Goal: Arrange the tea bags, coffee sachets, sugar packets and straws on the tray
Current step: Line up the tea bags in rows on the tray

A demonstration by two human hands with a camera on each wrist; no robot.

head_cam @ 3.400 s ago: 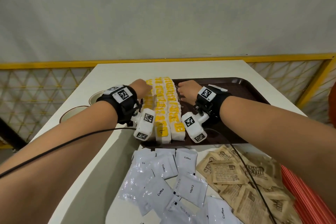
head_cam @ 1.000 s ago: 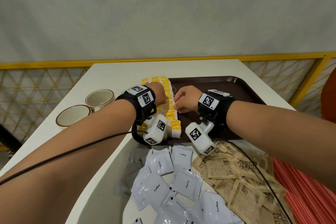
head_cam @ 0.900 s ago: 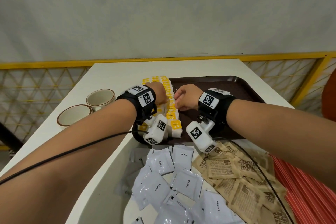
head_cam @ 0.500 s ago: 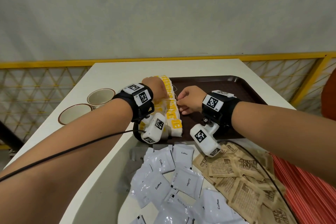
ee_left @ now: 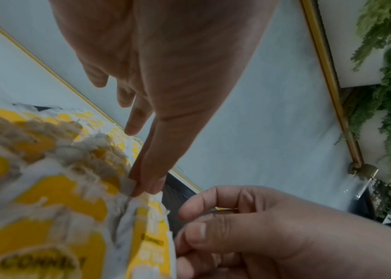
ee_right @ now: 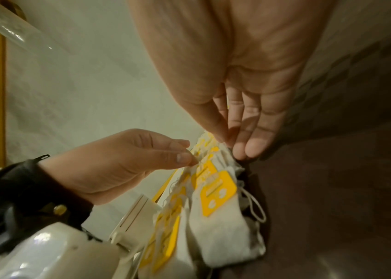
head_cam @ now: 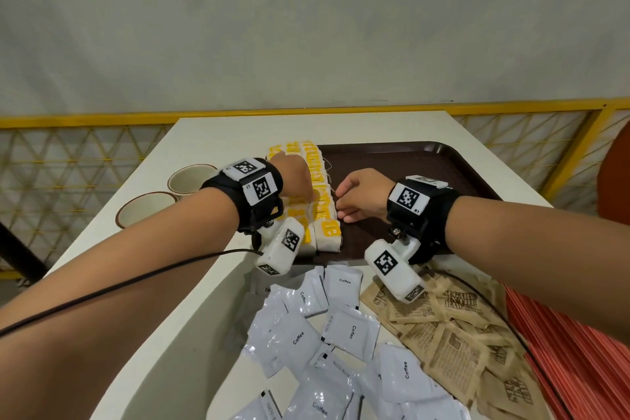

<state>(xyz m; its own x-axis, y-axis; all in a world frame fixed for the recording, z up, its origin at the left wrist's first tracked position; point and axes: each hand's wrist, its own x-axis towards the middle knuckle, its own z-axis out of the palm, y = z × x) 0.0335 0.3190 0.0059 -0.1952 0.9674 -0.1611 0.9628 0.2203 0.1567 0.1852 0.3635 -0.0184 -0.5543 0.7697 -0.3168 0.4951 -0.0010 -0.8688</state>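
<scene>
1. Tea bags (head_cam: 315, 181): yellow-tagged rows along the left edge of the brown tray (head_cam: 426, 160), as before.
2. Left hand (head_cam: 293, 177): thumb and forefinger pinching a bag's edge; has shifted nearer along the rows.
3. Right hand (head_cam: 361, 194): fingers curled at the rows' right side; whether it pinches a string, cannot tell.
4. Coffee sachets (head_cam: 341, 334), sugar packets (head_cam: 450, 334), straws (head_cam: 579, 361): still off the tray, on the table.
</scene>
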